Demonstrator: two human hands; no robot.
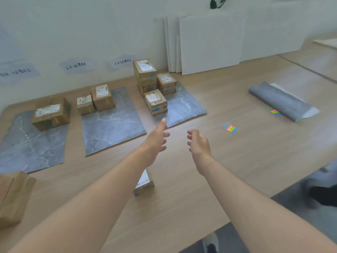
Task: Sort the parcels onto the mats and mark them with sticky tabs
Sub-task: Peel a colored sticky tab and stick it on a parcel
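— Parcel [144, 182] on the floor [237, 170], the unsorted one: where did it lie from the hands?

— Low in the middle of the frame, half hidden under the left forearm [102, 183]. That put it behind both grips and nearer the body. The left grip [156, 141] and the right grip [198, 143] hung side by side at the centre of the frame, fingers loosely spread, each holding nothing.

— And its long side?

— It seemed to run up the frame, roughly along the forearm, though much of it was covered. I'd judge the left grip the nearer one, and it would have to draw back and down to reach it.

— The tabs?

— One strip of sticky tabs [230, 129] lay on the floor to the right of the right grip. A second strip [275, 111] lay farther right, against the rolled mat [280, 101]. Just beyond the left fingertips, up the frame, was the right mat [184, 106] with its stacked parcels [145, 72].
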